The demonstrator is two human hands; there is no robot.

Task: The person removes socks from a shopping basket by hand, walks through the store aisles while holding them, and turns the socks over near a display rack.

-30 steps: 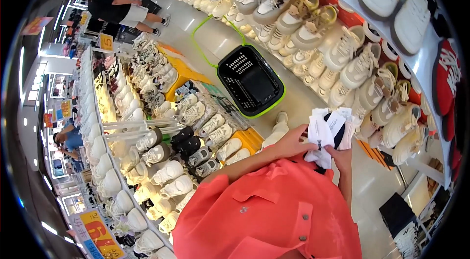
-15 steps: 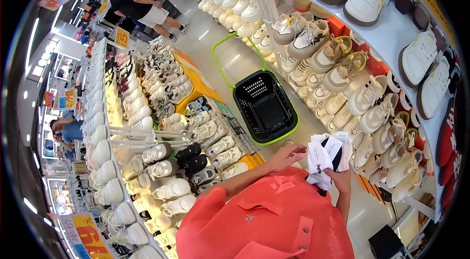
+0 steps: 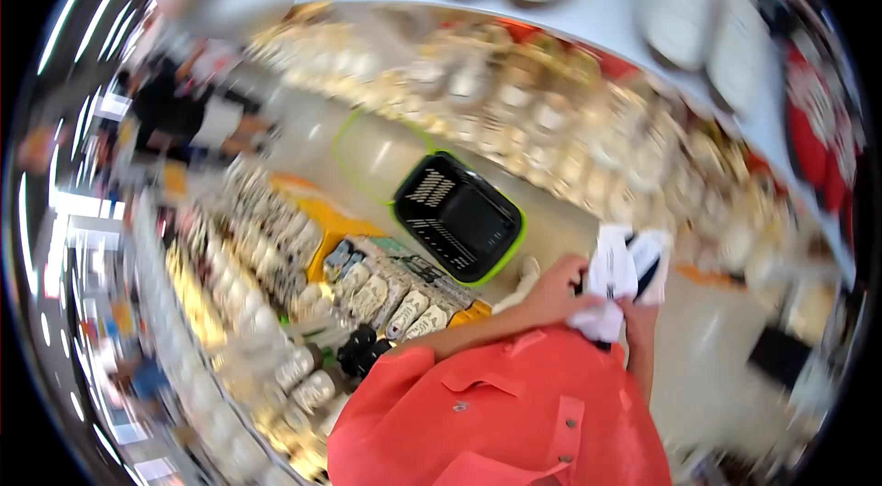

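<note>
A bundle of white, dark and pale pink folded pieces (image 3: 610, 267), which look like packs of socks with paper labels, is held up in front of my red shirt. My right hand (image 3: 638, 313) grips its lower right part from below. At its left edge, my left hand (image 3: 557, 291) has its fingers curled against the bundle, closed on it. Motion blur hides the fingertips and the print. Beyond my hands, a black shopping basket (image 3: 459, 218) with a green rim sits on the floor, its green handle (image 3: 344, 151) folded out to the far side.
Shoe racks (image 3: 588, 141) run along the right, below a pale shelf (image 3: 606, 19) of white shoes. Another stepped shoe display (image 3: 276, 247) stands on the left. A person in a black top (image 3: 170, 105) is farther up the aisle. A dark box (image 3: 779, 356) lies at lower right.
My view has swung to the right and blurred. My left hand has moved from open beside the bundle to closed at its left edge. My right hand keeps its grip.
</note>
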